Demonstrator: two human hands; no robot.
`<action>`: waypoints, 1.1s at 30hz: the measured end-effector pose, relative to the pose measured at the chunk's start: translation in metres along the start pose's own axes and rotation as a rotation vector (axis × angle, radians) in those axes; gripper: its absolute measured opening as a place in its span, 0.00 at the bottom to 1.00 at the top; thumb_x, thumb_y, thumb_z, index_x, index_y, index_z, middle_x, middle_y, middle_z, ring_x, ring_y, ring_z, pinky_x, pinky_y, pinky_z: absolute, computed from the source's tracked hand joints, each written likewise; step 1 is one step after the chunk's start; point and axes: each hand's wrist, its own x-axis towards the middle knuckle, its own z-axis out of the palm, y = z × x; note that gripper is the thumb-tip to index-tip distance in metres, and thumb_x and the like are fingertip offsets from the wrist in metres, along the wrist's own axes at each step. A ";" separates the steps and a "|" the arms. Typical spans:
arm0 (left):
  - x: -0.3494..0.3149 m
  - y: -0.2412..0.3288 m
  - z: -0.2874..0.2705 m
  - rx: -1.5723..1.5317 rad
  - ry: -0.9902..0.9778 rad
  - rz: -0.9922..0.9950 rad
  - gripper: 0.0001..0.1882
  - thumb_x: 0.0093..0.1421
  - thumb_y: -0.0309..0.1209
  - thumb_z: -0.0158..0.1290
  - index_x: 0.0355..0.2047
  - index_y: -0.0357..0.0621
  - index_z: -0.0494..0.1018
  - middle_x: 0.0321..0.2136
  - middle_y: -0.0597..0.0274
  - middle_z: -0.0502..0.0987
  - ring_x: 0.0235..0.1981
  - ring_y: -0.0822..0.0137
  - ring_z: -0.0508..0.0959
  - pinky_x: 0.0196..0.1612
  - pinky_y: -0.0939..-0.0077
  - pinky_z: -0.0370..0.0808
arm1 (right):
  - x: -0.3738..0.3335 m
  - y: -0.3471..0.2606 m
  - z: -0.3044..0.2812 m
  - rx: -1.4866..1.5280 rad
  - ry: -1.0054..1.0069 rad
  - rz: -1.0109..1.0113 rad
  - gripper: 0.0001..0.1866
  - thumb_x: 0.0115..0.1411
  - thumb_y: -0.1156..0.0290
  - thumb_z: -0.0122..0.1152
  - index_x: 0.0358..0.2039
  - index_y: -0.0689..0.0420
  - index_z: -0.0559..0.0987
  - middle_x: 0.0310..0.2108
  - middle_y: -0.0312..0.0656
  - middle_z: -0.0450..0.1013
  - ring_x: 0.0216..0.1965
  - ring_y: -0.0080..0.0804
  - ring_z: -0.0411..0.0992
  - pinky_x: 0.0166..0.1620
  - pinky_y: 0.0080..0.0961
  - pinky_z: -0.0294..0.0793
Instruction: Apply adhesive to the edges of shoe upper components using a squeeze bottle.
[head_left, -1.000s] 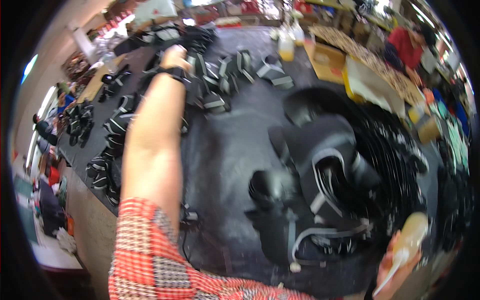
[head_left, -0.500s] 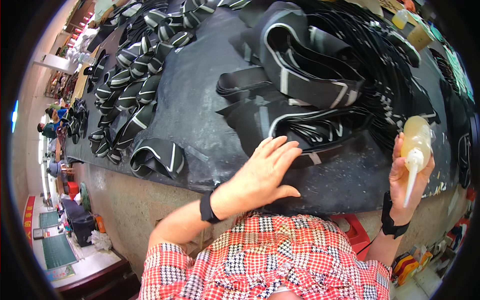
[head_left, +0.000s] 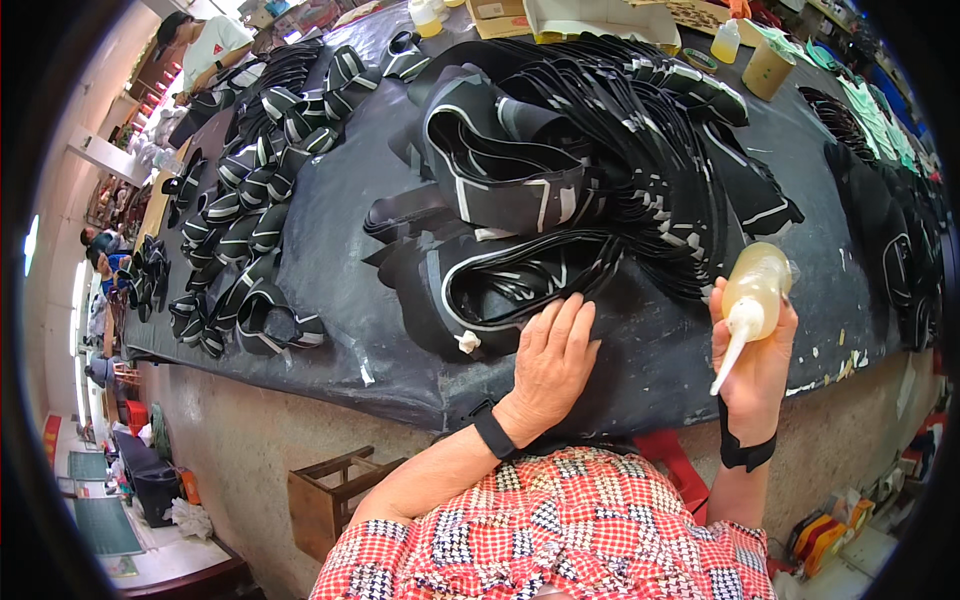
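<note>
My right hand [head_left: 765,365] is wrapped round a squeeze bottle [head_left: 757,275] of pale yellow liquid, its white nozzle tilted down toward me. With fingers stretched out and nearly together, my left hand [head_left: 552,365] touches the near edge of a looped black band [head_left: 415,300] with light grey trim. Its thumb lies beside the fingers. Behind that band sits another black looped band [head_left: 510,195], next to a fanned pile of black strips [head_left: 650,150] with light ends. A small white crumpled bit [head_left: 467,342] lies on the nearer band.
Many black looped pieces [head_left: 250,195] are heaped on the left of the dark table [head_left: 350,250]. Farther back are another yellow bottle [head_left: 726,42], a tape roll [head_left: 700,60], a brown cardboard tube [head_left: 768,70] and an open carton [head_left: 600,25]. A person [head_left: 210,50] stands at the far left. A wooden stool [head_left: 315,500] is below the table edge.
The view has shifted, showing more of the far table. My left hand has gone from spread beside the near band to fingers together at its edge. The right hand still holds the bottle.
</note>
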 end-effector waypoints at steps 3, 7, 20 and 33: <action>0.008 0.003 0.009 0.016 -0.015 -0.073 0.28 0.39 0.25 0.58 0.42 0.36 0.62 0.34 0.54 0.68 0.35 0.58 0.68 0.37 0.70 0.64 | 0.006 -0.003 0.002 -0.033 0.003 0.044 0.27 0.53 0.56 0.51 0.46 0.62 0.62 0.41 0.53 0.67 0.39 0.43 0.70 0.31 0.29 0.77; 0.032 -0.003 0.013 0.032 -0.032 -0.050 0.16 0.42 0.25 0.56 0.34 0.41 0.67 0.20 0.61 0.67 0.24 0.63 0.68 0.28 0.71 0.63 | 0.016 0.001 0.007 -0.081 -0.026 0.078 0.27 0.53 0.55 0.50 0.47 0.61 0.62 0.41 0.53 0.67 0.39 0.43 0.70 0.31 0.28 0.77; 0.053 0.005 0.022 0.218 0.078 -0.017 0.21 0.40 0.30 0.58 0.38 0.48 0.69 0.30 0.65 0.65 0.29 0.66 0.66 0.32 0.73 0.62 | 0.026 -0.009 0.004 -0.061 -0.032 0.135 0.28 0.52 0.54 0.51 0.46 0.61 0.63 0.40 0.53 0.67 0.38 0.42 0.71 0.30 0.27 0.77; 0.095 -0.013 -0.061 -0.095 0.086 -0.188 0.07 0.38 0.24 0.57 0.19 0.38 0.71 0.31 0.59 0.68 0.36 0.59 0.67 0.39 0.72 0.65 | 0.028 -0.024 -0.008 0.086 -0.044 0.252 0.27 0.53 0.54 0.50 0.46 0.62 0.64 0.41 0.55 0.66 0.38 0.44 0.70 0.29 0.30 0.78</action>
